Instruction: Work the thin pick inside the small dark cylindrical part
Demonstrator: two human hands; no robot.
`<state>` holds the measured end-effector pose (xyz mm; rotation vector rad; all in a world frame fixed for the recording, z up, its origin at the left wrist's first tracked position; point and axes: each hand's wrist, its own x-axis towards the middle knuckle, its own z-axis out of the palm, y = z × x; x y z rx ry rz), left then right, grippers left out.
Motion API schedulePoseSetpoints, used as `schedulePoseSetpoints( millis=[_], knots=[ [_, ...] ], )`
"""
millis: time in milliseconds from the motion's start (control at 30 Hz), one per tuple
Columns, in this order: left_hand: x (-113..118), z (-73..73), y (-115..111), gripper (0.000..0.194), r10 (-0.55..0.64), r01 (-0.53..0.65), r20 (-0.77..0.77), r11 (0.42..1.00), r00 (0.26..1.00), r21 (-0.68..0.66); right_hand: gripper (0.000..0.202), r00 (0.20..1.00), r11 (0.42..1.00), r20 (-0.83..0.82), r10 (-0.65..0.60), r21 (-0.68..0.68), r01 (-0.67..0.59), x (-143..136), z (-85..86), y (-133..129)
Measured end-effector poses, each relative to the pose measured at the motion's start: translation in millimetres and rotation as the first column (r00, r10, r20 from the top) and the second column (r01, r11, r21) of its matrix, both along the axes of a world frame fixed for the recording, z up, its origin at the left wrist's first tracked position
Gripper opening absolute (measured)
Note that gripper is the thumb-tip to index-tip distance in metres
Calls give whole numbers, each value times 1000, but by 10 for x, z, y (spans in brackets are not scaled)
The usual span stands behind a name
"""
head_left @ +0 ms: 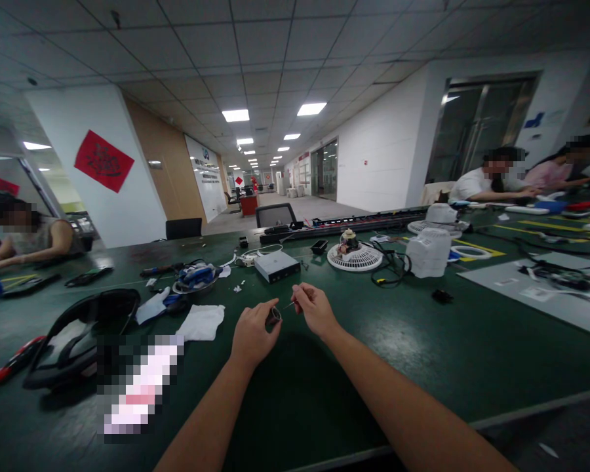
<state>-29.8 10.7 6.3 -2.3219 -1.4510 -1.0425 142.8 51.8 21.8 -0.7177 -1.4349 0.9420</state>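
My left hand (254, 333) is closed around a small dark cylindrical part (274, 316), whose ring-like open end tilts toward the right. To its right, my right hand (313, 308) pinches a thin pale pin-like piece (290, 305) that points at the cylinder. Whether the two touch is too small to tell. Both hands are above the green tabletop (295, 400). Just beyond them lies a grey box-shaped device (276, 266) with a dark front face.
A white fan grille (354, 257) with a motor and a white housing (429, 252) stand to the right. White cloth (202, 322), a black headset-like frame (83, 334) and a red-handled screwdriver (17, 359) lie left. A grey panel (501, 278) is far right. Several people sit at both sides.
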Motion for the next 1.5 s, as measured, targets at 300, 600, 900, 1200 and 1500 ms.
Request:
schedulePoseSetpoints(
  millis=[300, 600, 900, 1200, 1500],
  knots=[
    [0, -14, 6, 43, 3, -3, -4, 1000, 1000, -1, 43, 1000, 1000, 26, -12, 8, 12, 15, 11, 0],
    [2, -9, 4, 43, -2, 2, -21, 1000, 1000, -10, 43, 999, 1000, 36, -16, 9, 15, 16, -2, 10],
    [2, -1, 0, 42, 2, -2, -33, 1000, 999, -14, 41, 1000, 1000, 23, -12, -1, 12, 19, -31, 35],
    [1, 17, -12, 42, -5, 4, -53, 1000, 999, -10, 39, 999, 1000, 28, -27, 1, 27, 31, -30, 23],
    [0, 6, -2, 43, -6, 5, -57, 1000, 998, -7, 39, 999, 999, 27, -43, -10, 43, 38, -29, 34]
  ],
)
